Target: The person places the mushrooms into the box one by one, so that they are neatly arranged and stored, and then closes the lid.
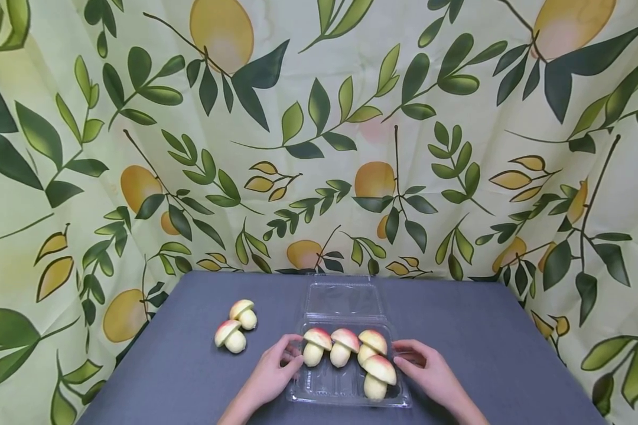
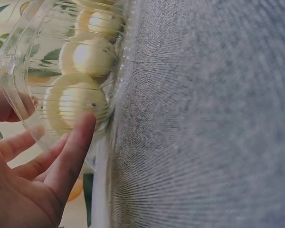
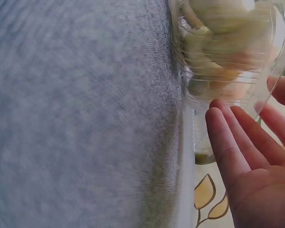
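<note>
A clear plastic clamshell container sits on the table with its lid folded back. Several mushrooms with cream stems and red-yellow caps are inside: three along the back, one leaning in front at the right. My left hand holds the left rim, thumb above and fingers along the ribbed side wall. On the opposite side my right hand holds the rim likewise, its longer fingers fairly straight against the wall. In the left wrist view, stems show through the plastic.
Two more mushrooms lie touching each other on the grey table, left of the container. A cloth printed with fruit and leaves hangs behind the table and along both sides.
</note>
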Demonstrator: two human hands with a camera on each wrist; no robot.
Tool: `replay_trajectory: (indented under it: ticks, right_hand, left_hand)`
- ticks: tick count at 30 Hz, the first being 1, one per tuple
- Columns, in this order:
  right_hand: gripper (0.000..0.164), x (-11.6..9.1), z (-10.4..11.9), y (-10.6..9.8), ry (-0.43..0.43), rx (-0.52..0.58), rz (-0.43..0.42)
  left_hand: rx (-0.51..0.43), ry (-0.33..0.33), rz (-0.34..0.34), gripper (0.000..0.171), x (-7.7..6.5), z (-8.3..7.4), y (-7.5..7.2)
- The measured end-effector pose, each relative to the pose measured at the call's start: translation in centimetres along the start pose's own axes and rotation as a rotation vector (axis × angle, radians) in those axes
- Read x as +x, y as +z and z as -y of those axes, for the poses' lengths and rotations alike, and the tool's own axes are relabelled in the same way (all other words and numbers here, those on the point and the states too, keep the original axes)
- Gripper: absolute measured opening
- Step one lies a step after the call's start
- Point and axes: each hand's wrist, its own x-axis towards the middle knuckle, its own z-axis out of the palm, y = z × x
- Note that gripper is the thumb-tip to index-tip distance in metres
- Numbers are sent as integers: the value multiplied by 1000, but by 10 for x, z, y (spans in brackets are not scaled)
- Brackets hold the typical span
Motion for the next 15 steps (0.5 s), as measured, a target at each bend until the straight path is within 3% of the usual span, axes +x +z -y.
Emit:
replay_trajectory:
  ticks: [10,15]
  right_hand:
    - [37,1,3,-3,-2,-14,26]
    - [38,1,4,-3,-3,-27,22]
  left_hand:
    - [69,35,20,37,0,-5,-8]
    - [202,61,-55,32,1,-8,-16]
